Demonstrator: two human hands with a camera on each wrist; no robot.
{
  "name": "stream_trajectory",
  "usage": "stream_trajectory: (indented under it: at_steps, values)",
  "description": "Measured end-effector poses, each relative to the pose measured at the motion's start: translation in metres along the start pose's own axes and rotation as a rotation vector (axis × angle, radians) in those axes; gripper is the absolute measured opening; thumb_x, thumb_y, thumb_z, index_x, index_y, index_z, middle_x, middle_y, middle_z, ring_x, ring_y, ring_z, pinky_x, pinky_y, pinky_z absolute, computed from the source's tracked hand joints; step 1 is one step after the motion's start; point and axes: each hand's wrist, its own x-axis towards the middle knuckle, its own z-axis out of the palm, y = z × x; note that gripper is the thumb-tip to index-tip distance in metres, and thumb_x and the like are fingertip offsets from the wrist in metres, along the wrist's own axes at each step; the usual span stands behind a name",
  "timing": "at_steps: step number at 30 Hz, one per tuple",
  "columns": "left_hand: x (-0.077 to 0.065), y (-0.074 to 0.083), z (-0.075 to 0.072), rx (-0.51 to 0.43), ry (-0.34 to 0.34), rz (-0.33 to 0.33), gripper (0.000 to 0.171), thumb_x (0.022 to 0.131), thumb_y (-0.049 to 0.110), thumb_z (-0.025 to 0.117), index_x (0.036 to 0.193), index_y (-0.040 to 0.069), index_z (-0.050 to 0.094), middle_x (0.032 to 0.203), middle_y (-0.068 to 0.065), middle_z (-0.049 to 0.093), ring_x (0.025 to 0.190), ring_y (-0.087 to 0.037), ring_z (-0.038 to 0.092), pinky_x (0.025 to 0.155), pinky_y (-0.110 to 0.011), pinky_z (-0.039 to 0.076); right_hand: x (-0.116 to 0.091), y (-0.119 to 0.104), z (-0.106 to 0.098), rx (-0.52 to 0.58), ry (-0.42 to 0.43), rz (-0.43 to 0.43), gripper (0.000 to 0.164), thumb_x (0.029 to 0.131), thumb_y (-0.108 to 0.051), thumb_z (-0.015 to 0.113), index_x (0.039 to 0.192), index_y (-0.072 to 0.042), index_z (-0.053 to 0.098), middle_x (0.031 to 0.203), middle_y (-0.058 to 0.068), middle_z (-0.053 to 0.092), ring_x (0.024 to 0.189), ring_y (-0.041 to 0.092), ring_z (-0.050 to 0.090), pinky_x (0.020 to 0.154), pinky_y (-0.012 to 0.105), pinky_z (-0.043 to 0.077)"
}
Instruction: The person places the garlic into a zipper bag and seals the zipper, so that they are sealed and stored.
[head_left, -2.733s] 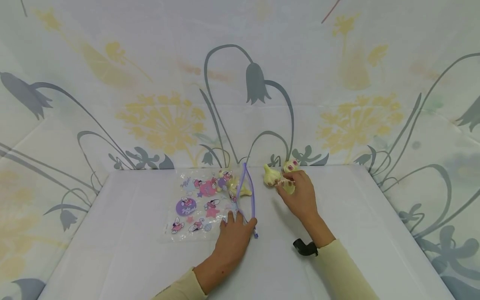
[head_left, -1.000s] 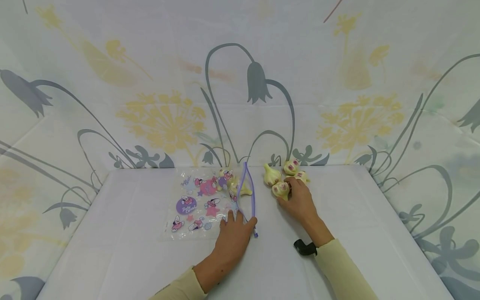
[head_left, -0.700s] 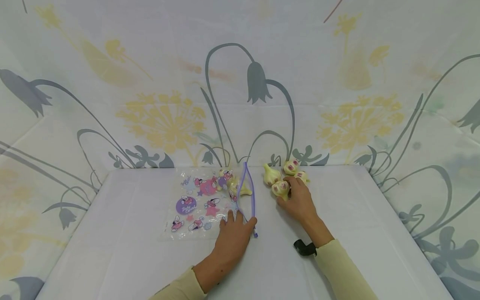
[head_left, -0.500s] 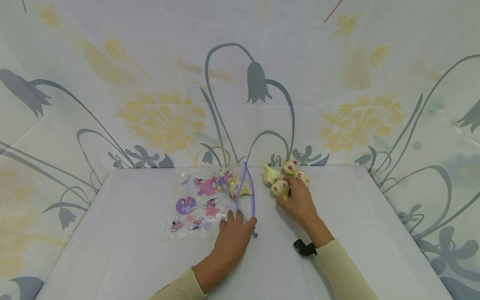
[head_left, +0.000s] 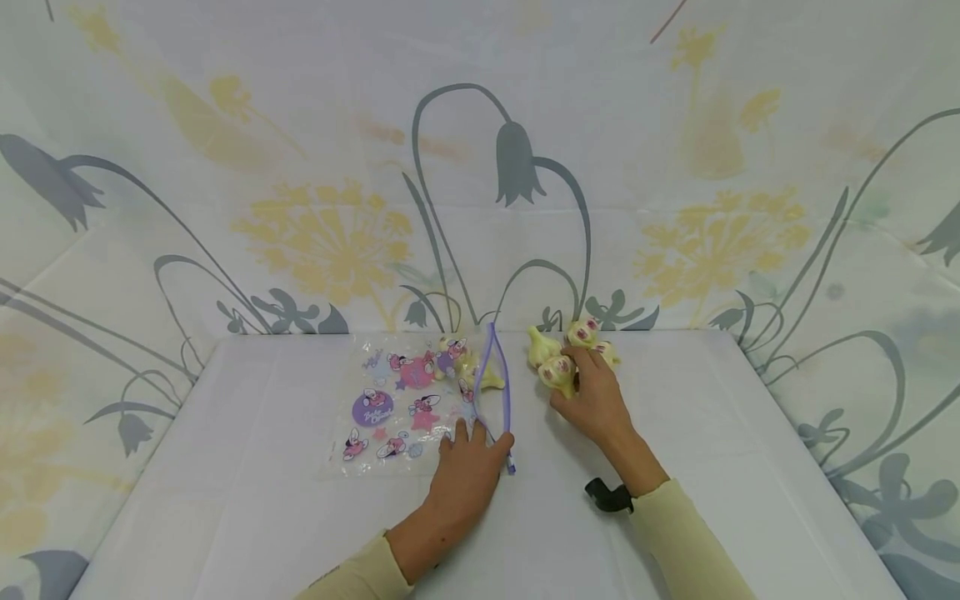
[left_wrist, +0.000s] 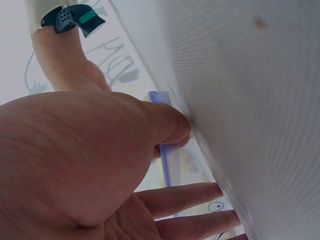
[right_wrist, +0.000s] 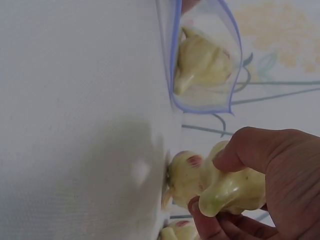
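Note:
My right hand (head_left: 596, 400) grips a garlic bulb (head_left: 557, 375), pale yellow with purplish patches. In the right wrist view, thumb and fingers pinch this bulb (right_wrist: 232, 190) and it looks raised off the table. Several more bulbs lie just behind it, one garlic bulb (head_left: 542, 346) at the left and another (head_left: 582, 332) near the wall. A clear zip bag (head_left: 397, 417) with pink and purple cartoon prints lies to the left, its purple-edged mouth standing open toward the right. Garlic (right_wrist: 202, 60) is inside the bag. My left hand (head_left: 468, 467) rests on the bag's near edge, fingers spread.
A white table (head_left: 300, 533) bears everything. Behind and at both sides hangs a white cloth (head_left: 645, 250) printed with grey and yellow flowers. A black wrist camera mount (head_left: 609, 496) sits on the right wrist.
The right hand was over the other bulbs and has drawn one bulb toward the near side, then moved it very slightly left and up. The left hand and bag stay put.

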Motion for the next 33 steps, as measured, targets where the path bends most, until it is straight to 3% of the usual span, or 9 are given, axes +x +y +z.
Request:
stream_trajectory:
  at_steps: [14,23,33]
  values:
    - [0.0,-0.002,0.001,0.023,-0.011,-0.008,0.033,0.101,0.018,0.073,0.133,0.026,0.065,0.134,-0.025,0.066,0.129,-0.052,0.06,0.094,-0.064,0.056,0.005,-0.013,0.009,0.021,-0.017,-0.072,0.057,0.078,0.002,0.079,0.133,0.001,0.061,0.126,0.021,0.062,0.091,0.03,0.063,0.079,0.043,0.055]
    - [0.0,-0.001,0.0,-0.012,-0.007,-0.023,0.031,0.102,0.017,0.071,0.131,0.027,0.066,0.134,-0.025,0.065,0.129,-0.052,0.059,0.096,-0.065,0.055,0.008,-0.019,0.019,0.013,-0.02,-0.108,0.058,0.078,0.0,0.082,0.134,0.0,0.063,0.11,0.016,0.063,0.087,0.027,0.062,0.076,0.043,0.054]
    - [-0.002,0.001,0.001,-0.023,0.022,-0.013,0.032,0.102,0.013,0.071,0.131,0.025,0.066,0.134,-0.026,0.058,0.13,-0.052,0.058,0.096,-0.064,0.055,0.016,-0.025,0.033,0.035,-0.077,-0.057,0.06,0.08,-0.002,0.083,0.136,-0.001,0.062,0.116,0.018,0.064,0.092,0.028,0.061,0.079,0.044,0.052]
